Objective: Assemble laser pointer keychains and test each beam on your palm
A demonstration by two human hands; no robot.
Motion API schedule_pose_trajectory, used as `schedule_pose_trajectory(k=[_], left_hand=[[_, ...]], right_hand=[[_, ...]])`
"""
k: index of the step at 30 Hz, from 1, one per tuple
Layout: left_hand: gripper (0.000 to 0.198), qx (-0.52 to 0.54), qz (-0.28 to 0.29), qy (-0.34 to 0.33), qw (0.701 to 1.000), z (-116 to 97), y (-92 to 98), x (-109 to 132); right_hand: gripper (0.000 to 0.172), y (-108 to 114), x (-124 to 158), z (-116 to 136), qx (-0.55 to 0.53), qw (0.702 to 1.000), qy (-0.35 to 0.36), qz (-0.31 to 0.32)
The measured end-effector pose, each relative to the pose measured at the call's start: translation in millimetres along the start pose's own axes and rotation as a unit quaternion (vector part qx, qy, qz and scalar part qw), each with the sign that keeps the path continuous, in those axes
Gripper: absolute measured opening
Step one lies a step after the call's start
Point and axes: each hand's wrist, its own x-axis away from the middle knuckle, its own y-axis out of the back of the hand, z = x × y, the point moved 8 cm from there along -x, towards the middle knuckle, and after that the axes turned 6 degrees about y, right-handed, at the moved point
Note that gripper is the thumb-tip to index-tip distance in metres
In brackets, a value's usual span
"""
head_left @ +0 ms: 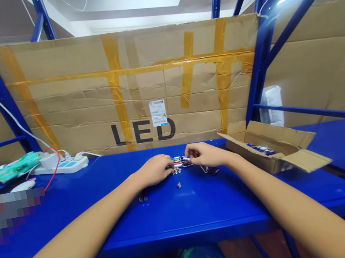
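My left hand (155,170) rests on the blue table with its fingers curled, at the left end of a row of small coloured tubes (177,162) in green, red and silver. What its fingertips hold, if anything, is hidden. My right hand (204,155) pinches a small blue tube with a silver end (186,159) at the row's right end. Several small silver metal pieces (177,171) lie just below the row, and a single silver piece (179,185) sits nearer me. Dark red tubes (143,196) lie below my left wrist. Metal clips with dark red parts (211,169) lie under my right hand.
An open cardboard box (273,160) with blue and silver pieces stands at the right. On the left are a white power strip (65,165), a red cable (53,171) and a green packet (19,166). A large cardboard panel (88,108) and blue posts (256,65) stand behind.
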Motion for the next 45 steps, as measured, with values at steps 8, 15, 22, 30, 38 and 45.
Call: schedule_pose_trajectory(k=[8, 15, 22, 30, 38, 45], left_hand=[[0.016, 0.004, 0.010, -0.007, 1.000, 2, -5.9, -1], [0.016, 0.006, 0.005, -0.007, 1.000, 1, -5.8, -1], [0.016, -0.009, 0.007, -0.007, 1.000, 1, -5.1, 0], [0.013, 0.014, 0.017, -0.002, 1.000, 3, -5.8, 0], [0.012, 0.040, 0.031, -0.015, 0.999, 4, -5.3, 1], [0.015, 0.030, 0.024, -0.009, 0.999, 5, 0.1, 2]], right_hand=[[0.016, -5, -1, 0, 0.007, 1.000, 0.003, 0.020], [0.010, -11, -3, 7, 0.002, 1.000, 0.003, 0.012], [0.012, -20, -6, 11, -0.002, 1.000, -0.007, 0.021], [0.010, -24, -6, 9, 0.014, 0.999, -0.017, 0.029], [0.009, -29, -7, 8, -0.026, 0.999, -0.019, 0.035], [0.008, -25, -7, 6, -0.046, 0.998, -0.021, 0.027]])
